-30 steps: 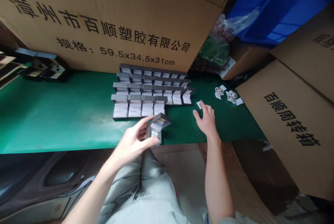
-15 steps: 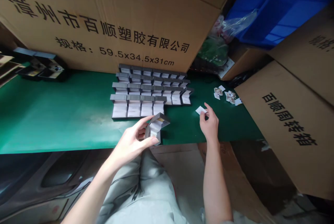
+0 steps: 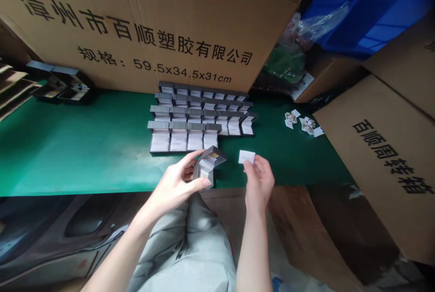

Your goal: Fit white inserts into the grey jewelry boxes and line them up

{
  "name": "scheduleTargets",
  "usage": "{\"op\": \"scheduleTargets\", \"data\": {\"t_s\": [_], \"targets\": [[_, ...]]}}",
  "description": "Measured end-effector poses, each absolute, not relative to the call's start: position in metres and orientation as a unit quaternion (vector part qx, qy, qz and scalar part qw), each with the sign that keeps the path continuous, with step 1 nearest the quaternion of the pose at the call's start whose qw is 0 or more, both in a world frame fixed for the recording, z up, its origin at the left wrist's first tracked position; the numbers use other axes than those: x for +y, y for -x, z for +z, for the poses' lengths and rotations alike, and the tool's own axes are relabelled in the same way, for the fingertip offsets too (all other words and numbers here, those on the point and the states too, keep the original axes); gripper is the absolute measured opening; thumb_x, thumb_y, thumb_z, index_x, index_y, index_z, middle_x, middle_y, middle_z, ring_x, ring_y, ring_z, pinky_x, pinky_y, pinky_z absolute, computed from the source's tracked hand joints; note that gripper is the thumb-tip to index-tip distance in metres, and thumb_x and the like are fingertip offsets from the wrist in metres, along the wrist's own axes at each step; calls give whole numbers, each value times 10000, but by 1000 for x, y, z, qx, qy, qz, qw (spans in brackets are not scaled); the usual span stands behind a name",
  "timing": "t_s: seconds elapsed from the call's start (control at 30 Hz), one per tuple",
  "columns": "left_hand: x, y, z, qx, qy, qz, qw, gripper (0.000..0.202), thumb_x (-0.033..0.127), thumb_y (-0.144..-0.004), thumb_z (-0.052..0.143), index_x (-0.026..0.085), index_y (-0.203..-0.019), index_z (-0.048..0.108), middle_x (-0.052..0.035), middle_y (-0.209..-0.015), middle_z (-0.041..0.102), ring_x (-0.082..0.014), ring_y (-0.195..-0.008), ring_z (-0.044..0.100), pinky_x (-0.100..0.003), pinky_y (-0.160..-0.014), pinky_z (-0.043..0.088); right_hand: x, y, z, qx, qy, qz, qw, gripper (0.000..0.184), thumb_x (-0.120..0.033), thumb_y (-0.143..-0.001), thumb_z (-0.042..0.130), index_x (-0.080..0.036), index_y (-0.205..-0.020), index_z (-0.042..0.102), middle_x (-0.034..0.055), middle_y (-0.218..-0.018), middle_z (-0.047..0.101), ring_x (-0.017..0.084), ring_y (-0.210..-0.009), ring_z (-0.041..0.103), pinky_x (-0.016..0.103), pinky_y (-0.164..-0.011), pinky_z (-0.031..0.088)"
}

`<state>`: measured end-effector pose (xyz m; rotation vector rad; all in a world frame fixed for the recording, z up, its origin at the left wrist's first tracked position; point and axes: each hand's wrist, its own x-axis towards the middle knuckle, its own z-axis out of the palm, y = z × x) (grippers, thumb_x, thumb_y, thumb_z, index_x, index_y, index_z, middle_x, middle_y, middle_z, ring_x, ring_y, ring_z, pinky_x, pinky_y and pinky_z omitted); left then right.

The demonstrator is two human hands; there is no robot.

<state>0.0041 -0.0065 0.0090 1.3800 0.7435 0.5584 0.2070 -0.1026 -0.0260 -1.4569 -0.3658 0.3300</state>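
Observation:
My left hand [image 3: 175, 185] is shut on an open grey jewellery box [image 3: 208, 165] with a white interior, holding it up just off the table edge. My right hand [image 3: 259, 183] pinches a small white card [image 3: 246, 157] by its lower edge, a short way to the right of that box. Rows of open grey boxes [image 3: 200, 119] with white inserts stand in a tight block on the green table [image 3: 84, 147], beyond my hands. Several small white cards [image 3: 302, 122] lie in a loose heap to the right.
A large printed cardboard carton [image 3: 136, 24] stands along the table's far side, and another [image 3: 377, 165] leans in at the right. A blue plastic crate [image 3: 367, 6] and plastic bags [image 3: 285, 60] sit behind. Dark open boxes [image 3: 63, 88] lie at the far left. My legs are below the table edge.
My right hand has lifted the white card off the table and moved it left, closer to the box. My left hand and the box have barely moved.

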Motion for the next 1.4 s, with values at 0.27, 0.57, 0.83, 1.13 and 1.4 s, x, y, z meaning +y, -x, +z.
{"op": "scheduleTargets", "data": {"t_s": [0.27,0.57,0.83,1.13,1.4], "targets": [[-5,-4,7,327,-615,256,670,850,473,-766,891,208,-1518,594,-108,-1176,786,-282,-1030,754,-394,-943,622,-75,-163,-8,-136,539,256,791,369,-368,-737,821,-190,-1024,671,58,-951,766,156,-787,651,283,-683,504],[-5,-4,8,328,-600,260,681,878,488,-747,903,191,-1509,586,-139,-1246,775,-312,-1083,752,-408,-941,624,-83,-163,-7,-157,510,258,805,452,-319,-776,821,-249,-1181,633,14,-991,698,154,-832,664,302,-734,547],[-4,-5,11,341,-574,279,691,932,489,-660,953,173,-1469,613,-150,-1233,774,-308,-1035,740,-382,-867,615,-82,-159,-21,-172,528,186,810,304,-405,-779,846,-218,-932,661,-6,-801,684,127,-698,621,253,-638,500],[-2,-6,8,352,-584,288,673,914,515,-651,946,167,-1433,626,-146,-1192,763,-313,-1050,736,-397,-896,602,-86,-152,-18,-378,522,148,750,60,-221,-880,792,-216,-868,733,64,-952,773,193,-899,736,319,-756,596],[-3,-5,9,335,-577,281,690,883,430,-683,937,176,-1459,599,-137,-1223,761,-307,-1055,740,-394,-907,607,-90,-150,-8,-465,597,89,648,79,-213,-937,756,-266,-933,815,58,-966,756,201,-888,720,345,-788,616]]}}
